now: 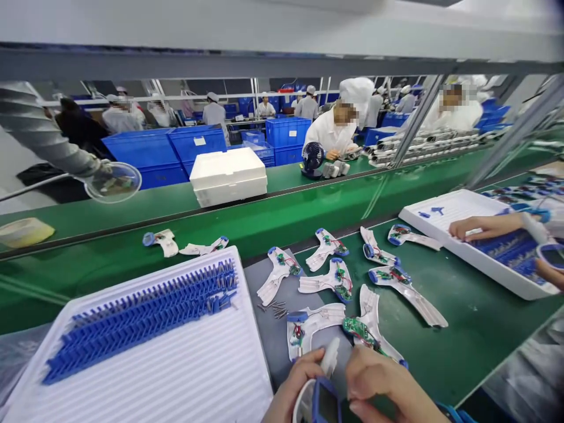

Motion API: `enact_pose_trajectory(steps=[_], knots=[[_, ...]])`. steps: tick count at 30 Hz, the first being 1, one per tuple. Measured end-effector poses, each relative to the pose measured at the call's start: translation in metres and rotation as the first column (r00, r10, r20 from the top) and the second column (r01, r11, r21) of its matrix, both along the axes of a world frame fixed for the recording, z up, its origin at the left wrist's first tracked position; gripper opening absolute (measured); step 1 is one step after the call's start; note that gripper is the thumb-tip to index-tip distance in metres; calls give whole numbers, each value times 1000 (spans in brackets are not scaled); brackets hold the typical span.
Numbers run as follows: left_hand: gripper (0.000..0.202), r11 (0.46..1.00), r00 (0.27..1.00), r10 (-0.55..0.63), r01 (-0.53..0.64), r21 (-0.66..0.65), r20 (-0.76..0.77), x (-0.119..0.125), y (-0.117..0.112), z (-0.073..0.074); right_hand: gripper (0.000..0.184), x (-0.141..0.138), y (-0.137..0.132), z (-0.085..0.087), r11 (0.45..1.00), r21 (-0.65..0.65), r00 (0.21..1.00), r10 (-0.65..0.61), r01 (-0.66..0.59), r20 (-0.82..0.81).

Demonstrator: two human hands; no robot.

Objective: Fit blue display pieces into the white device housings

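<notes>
Two hands work at the near edge of the bench: your left hand (pixel 293 385) wraps its fingers shut round a white plastic handheld unit (pixel 318 395) w/ blue screen bezel, tilted up, prob. so you see its face, while your right hand (pixel 379 385) pinches at its side, fingers curled. Open half-shells (pixel 332 281) w/ green PCBs lie face-up on the grey mat (pixel 273 329), small springs (pixel 272 307) loose beside them. At the left edge, a ribbed white tray (pixel 185 376) holds blue clips (pixel 145 317) in rows.

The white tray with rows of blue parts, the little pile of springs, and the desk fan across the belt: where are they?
White tray (pixel 185 376), head view, bare ribbed surface.
Springs (pixel 275 308), head view, middle of the pile.
Desk fan (pixel 312 157), head view, round grille.
</notes>
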State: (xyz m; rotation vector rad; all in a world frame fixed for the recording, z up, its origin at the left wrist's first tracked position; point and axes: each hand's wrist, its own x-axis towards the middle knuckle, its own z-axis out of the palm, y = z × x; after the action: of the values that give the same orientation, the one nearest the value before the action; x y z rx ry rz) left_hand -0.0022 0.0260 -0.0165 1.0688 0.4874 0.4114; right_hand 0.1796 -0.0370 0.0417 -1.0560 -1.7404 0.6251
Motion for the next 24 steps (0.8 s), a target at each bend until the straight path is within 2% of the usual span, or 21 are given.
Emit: enact_pose_trajectory(steps=[2,4,7,10,13,19,24], knots=[[55,997,998,-46,48,56,-44,0,-1,14,13,0,0,12,1000,-22,1000,3,-3,9],[55,997,996,-78,79,20,-40,0,-3,31,17,-1,2,16,999,-16,999,38,-38,-13],[51,992,991,-115,111,-66,-69,-1,-7,56,20,-3,3,13,994,-15,993,112,-113,-49],[49,990,985,-128,121,-68,-116,-1,-10,71,24,-1,2,8,983,-42,982,176,-179,-74],[48,991,983,-129,125,-37,-130,2,-9,73,29,3,-1,6,979,-59,979,189,-194,-76],[49,956,957,-266,278,93,-117,5,0,71,28,6,-4,8,975,-67,977,211,-212,-33],[52,978,977,-208,209,4,-37,6,-11,60,11,10,-12,14,984,-43,981,178,-175,80]])
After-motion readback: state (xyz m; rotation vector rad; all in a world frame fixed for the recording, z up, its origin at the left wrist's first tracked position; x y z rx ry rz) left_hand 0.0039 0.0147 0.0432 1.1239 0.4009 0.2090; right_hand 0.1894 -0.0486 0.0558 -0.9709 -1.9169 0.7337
